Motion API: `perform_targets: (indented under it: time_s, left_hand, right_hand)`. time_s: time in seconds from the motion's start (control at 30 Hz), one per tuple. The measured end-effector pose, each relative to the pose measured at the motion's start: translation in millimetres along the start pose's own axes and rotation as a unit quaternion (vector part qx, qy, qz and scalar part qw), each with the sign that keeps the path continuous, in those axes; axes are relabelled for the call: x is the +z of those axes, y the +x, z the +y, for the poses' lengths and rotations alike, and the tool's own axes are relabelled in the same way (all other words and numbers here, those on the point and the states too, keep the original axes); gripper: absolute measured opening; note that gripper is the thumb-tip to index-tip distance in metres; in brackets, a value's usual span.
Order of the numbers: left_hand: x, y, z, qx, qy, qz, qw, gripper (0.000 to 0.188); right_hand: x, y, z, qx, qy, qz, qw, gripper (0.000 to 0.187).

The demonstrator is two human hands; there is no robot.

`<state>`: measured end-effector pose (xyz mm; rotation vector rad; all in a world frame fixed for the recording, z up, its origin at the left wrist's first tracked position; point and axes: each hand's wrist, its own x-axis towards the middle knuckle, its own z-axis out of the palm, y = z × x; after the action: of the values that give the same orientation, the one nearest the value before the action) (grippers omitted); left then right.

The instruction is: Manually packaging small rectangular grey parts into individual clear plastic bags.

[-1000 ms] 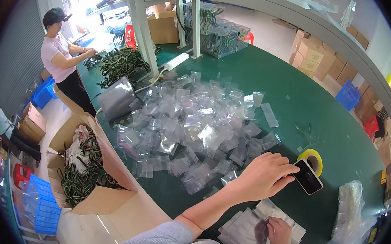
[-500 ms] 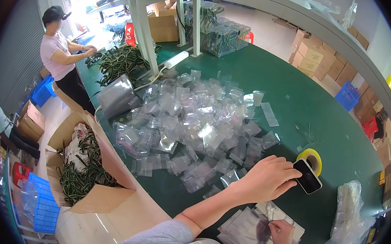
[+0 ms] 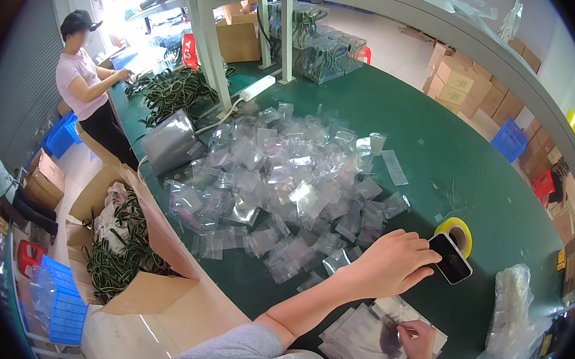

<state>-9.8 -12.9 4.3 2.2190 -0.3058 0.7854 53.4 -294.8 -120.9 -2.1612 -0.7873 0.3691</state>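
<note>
My left hand (image 3: pixel 398 264) reaches across from the lower left over the green table. Its thumb and index finger are apart, with the fingertips at the left edge of a black-screened phone (image 3: pixel 450 259) lying face up. The phone rests against a yellow tape roll (image 3: pixel 466 237). Below that arm lies a fanned stack of clear flat plastic bags (image 3: pixel 359 341). My right hand (image 3: pixel 417 342) is over the stack's right part, thumb and fingers pinched together; whatever is between the tips is too small to make out. A wide heap of small clear plastic bags (image 3: pixel 288 173) spreads beyond my left hand.
A clear plastic bundle (image 3: pixel 510 308) lies at the right. Grey metal shelf posts (image 3: pixel 207 47) stand behind the heap, near a grey box-shaped device (image 3: pixel 173 143) and dark green straps (image 3: pixel 177 88). An open carton (image 3: pixel 170 238) of straps stands at the left; a person (image 3: pixel 84 85) works beyond.
My right hand has shifted slightly, and the crumpled clear plastic that rose by its fingertips no longer stands up. My left hand stays at the phone. The other person's hands have moved left.
</note>
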Motion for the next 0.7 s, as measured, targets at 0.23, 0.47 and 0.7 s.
perform_targets:
  time_s: [0.23,0.47,0.7]
  left_hand:
    - [17.7,3.4,-6.9,-0.019,0.008,0.014,1.000,0.025]
    - [35.8,16.0,-3.6,-0.066,-0.216,0.017,0.974,0.018]
    - [20.8,15.4,-15.2,-0.145,-0.198,0.148,0.958,0.002]
  right_hand:
    - [-54.8,16.1,-64.6,-0.150,-0.127,0.269,0.943,0.005]
    - [-54.3,57.0,-119.6,-0.189,0.147,0.334,0.912,0.004]
    - [-27.3,101.4,-144.5,-0.148,0.376,0.273,0.873,0.005]
